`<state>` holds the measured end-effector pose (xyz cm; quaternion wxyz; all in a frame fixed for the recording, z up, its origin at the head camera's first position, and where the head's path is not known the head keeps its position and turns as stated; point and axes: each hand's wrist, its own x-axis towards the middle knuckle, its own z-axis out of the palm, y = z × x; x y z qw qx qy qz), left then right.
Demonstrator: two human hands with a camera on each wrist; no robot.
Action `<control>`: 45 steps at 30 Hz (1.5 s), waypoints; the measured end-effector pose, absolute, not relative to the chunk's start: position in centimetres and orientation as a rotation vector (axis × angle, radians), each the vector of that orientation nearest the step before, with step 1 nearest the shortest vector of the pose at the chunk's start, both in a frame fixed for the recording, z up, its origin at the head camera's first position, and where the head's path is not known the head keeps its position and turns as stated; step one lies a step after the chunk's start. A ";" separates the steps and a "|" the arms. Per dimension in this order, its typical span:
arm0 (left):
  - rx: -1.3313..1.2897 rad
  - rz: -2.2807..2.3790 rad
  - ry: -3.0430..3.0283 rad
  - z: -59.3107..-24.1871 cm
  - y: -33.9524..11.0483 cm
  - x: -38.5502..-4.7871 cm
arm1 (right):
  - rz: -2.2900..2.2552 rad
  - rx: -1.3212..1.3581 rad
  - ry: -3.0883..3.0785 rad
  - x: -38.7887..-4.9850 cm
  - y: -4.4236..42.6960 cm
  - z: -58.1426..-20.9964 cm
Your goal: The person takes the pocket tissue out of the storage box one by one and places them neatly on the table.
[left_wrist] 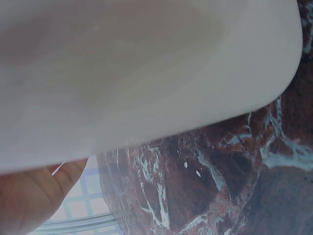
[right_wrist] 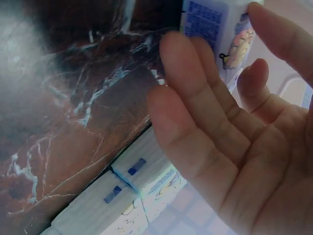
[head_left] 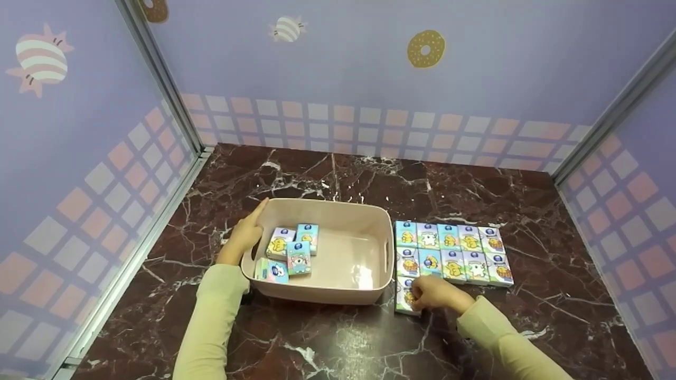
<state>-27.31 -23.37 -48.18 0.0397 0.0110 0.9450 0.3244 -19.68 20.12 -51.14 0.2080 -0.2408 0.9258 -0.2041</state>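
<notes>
Bin: one beige rounded-rectangular plastic bin (head_left: 317, 295) is holding four small rectangular cartoon-printed packs (head_left: 299, 259) toward nine o'clock.
Outside: eleven matching packs (head_left: 453, 265) are lying at its three o'clock, five-five-one.
Left hand (head_left: 242, 240): resting, fingers extended, against the bin's nine-to-ten-o'clock side.
Right hand (head_left: 439, 293): touching the seven-o'clock single pack (head_left: 405, 302); grip uncertain.

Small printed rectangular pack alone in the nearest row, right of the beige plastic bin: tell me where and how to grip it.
This small printed rectangular pack is probably best pinched across its long sides, coming down from the near side. No neighbouring pack flanks it, while its far end sits close against the next row of packs.
</notes>
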 end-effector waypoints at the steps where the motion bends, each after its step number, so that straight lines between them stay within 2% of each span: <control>1: 0.031 0.992 2.896 -48.2 -23.4 -27.3 | -0.565 -0.684 2.590 -19.7 20.1 -51.2; 20: 0.056 0.980 2.916 -48.2 -23.3 -27.2 | -0.596 -0.567 2.654 -20.4 20.5 -50.9; 34: 0.072 0.985 2.922 -48.1 -23.4 -27.2 | -0.681 -0.684 2.680 -23.2 19.5 -44.9; 45: 0.077 0.989 2.926 -48.2 -23.4 -27.2 | -0.920 -0.870 2.683 -24.6 16.2 -40.4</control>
